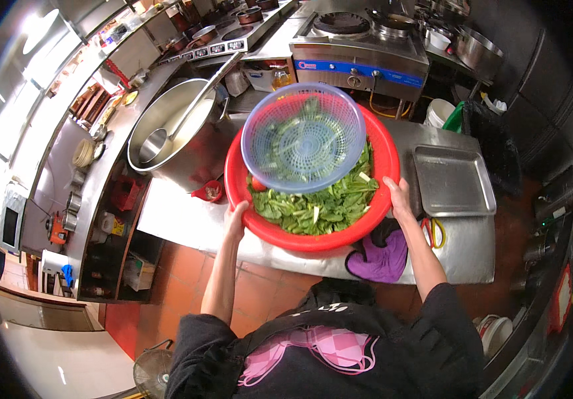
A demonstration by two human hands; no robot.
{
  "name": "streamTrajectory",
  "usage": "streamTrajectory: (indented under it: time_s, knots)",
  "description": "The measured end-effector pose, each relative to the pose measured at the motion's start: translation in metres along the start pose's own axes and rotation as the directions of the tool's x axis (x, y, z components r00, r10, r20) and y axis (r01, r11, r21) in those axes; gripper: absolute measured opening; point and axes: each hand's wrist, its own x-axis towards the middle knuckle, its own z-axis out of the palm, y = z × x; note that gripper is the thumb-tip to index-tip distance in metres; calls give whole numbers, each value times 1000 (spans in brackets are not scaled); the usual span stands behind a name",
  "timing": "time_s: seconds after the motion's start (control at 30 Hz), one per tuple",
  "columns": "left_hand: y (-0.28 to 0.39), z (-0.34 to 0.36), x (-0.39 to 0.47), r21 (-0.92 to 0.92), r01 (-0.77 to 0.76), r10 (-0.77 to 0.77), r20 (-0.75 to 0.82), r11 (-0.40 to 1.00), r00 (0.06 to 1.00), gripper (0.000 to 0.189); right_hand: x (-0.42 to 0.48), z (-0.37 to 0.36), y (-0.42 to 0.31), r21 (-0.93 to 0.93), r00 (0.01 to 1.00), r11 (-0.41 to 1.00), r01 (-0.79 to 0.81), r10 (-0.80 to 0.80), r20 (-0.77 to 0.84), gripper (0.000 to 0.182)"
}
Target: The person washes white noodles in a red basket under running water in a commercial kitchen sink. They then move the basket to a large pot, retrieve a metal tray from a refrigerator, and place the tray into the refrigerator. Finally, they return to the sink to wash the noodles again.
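Observation:
A large red plastic basin (311, 243) is gripped at its rim on both sides. My left hand (237, 219) holds the near left edge, and my right hand (397, 195) has the right edge. Cut leafy greens (311, 209) fill the basin. On top of them sits a translucent blue plastic colander (306, 139), its inside showing the greens through the holes. Something small and red peeks out beside the colander's lower left. Under and around the basin is a stainless steel table (451, 254); whether the basin rests on it or is held just above, I cannot tell.
Left of the basin stands a big steel stockpot (167, 124) with a long-handled ladle (187, 119) across it. A small red cup (207, 192) is beside it. To the right lie a metal tray (453, 179), purple gloves (381, 257) and yellow-handled scissors (437, 233). A gas range (356, 65) is behind.

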Motion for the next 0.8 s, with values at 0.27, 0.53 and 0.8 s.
streamTrajectory:
  time_s: [0.27, 0.53, 0.8]
  knots:
    - [21, 7, 90, 37, 66, -64, -49, 997, 997, 34, 55, 33, 10, -110, 999, 994, -14, 8, -52, 41]
    - [17, 9, 96, -67, 77, -79, -35, 995, 996, 40, 46, 37, -19, -883, 751, 316, 348, -657, 61, 59]
    - [3, 22, 78, -219, -50, 40, -46, 974, 998, 53, -14, -71, -14, -967, 792, 234, 103, -607, -63, 56]
